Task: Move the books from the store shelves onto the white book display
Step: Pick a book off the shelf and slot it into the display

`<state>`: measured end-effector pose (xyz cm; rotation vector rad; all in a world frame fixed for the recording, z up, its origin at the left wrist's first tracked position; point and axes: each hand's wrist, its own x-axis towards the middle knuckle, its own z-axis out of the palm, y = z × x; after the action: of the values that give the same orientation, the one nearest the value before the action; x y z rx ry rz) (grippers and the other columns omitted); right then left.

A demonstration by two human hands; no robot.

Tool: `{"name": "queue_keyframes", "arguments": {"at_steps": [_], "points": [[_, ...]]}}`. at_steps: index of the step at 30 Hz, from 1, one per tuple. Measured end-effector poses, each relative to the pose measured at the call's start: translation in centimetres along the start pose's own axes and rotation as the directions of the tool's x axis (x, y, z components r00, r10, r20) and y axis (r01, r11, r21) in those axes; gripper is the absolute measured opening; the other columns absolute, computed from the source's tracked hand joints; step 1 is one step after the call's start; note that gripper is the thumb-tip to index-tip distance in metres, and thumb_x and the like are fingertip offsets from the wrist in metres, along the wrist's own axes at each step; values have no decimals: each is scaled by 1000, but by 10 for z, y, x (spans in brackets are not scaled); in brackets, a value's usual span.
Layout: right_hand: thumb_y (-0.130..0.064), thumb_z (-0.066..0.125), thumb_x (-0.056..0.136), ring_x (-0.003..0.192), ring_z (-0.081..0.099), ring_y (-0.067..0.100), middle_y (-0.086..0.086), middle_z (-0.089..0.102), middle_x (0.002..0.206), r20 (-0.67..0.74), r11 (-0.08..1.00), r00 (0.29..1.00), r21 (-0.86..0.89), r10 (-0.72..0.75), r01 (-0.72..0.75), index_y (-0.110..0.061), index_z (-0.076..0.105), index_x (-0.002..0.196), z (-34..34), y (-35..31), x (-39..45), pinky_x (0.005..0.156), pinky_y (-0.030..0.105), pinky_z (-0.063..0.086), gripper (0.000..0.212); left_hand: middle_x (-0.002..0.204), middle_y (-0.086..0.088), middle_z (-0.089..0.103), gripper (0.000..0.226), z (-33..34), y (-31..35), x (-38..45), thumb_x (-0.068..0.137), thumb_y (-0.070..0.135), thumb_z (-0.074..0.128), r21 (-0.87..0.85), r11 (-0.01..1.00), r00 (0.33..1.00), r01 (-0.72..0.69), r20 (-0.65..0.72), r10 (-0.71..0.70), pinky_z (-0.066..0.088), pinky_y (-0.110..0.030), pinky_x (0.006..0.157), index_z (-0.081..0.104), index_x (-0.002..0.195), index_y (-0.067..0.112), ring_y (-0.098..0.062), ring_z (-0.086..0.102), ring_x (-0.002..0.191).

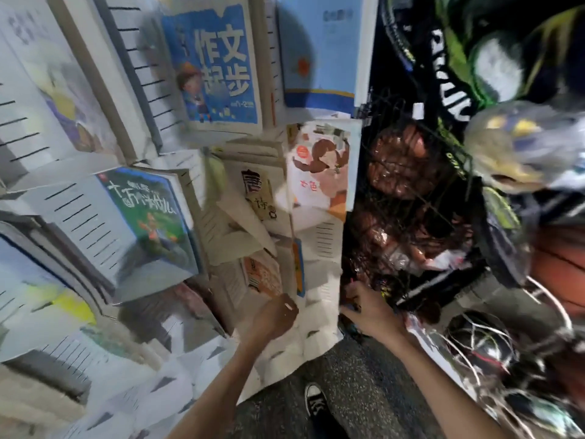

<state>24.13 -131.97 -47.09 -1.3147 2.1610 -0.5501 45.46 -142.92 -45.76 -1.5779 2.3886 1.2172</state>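
The white book display [319, 315] fills the left and middle, its slotted panels tilted. On it sit a blue book with large characters [209, 64], a light blue book [319, 49], a green book [152, 217], a book with a drawn girl [323, 169], a beige calligraphy book [258, 194] and a small orange book [262, 275]. My left hand [278, 315] is curled into a fist just under the orange book, with nothing visible in it. My right hand [370, 308] rests at the display's lower right edge, fingers bent against it; blur hides what it grips.
A black wire rack [443, 280] with netted basketballs [402, 172] stands right against the display. Dark green-printed bags [474, 58] hang above it. Another basketball [557, 264] and tangled white cords [474, 343] lie lower right. My shoe [315, 399] stands on the speckled floor [357, 375].
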Motion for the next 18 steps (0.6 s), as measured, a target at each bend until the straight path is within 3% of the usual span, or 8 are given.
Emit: {"name": "queue_keyframes", "arguments": {"at_steps": [5, 9, 13, 15, 18], "points": [[-39, 65, 94, 115, 54, 9, -8, 57, 124, -94, 988, 992, -124, 79, -91, -24, 53, 130, -36, 27, -90, 87, 21, 39, 41, 106, -9, 71, 21, 39, 35, -20, 99, 33, 56, 170, 966, 980, -194, 89, 181, 51, -35, 88, 63, 109, 16, -28, 66, 105], [-43, 55, 97, 126, 54, 23, 2, 57, 138, -216, 954, 961, -206, 175, -220, -21, 48, 140, -64, 64, -177, 102, 32, 40, 48, 111, -3, 72, 27, 80, 94, -55, 99, 40, 53, 372, 824, 904, -427, 141, 405, 51, -36, 92, 61, 117, 21, -25, 65, 110], [-63, 18, 90, 131, 53, 27, 6, 52, 147, -331, 852, 894, -328, 301, -408, -21, 32, 154, -84, 101, -283, 106, 35, 43, 78, 115, -5, 69, 30, 135, 157, -104, 100, 40, 52, 392, 665, 771, -636, 299, 562, 49, -36, 87, 61, 120, 20, -28, 64, 111], [-56, 28, 101, 136, 47, 26, 5, 43, 153, -375, 810, 850, -318, 370, -493, -21, 19, 159, -99, 113, -344, 107, 34, 41, 68, 117, -4, 69, 30, 169, 189, -135, 100, 41, 53, 400, 548, 675, -735, 358, 645, 50, -36, 87, 60, 120, 19, -26, 64, 112], [-44, 45, 104, 136, 47, 24, 4, 42, 154, -421, 761, 773, -246, 475, -601, -21, 20, 158, -110, 135, -430, 105, 33, 41, 64, 120, -1, 68, 32, 218, 232, -186, 99, 43, 54, 411, 397, 558, -821, 426, 712, 51, -37, 91, 60, 122, 21, -25, 64, 114]]}}
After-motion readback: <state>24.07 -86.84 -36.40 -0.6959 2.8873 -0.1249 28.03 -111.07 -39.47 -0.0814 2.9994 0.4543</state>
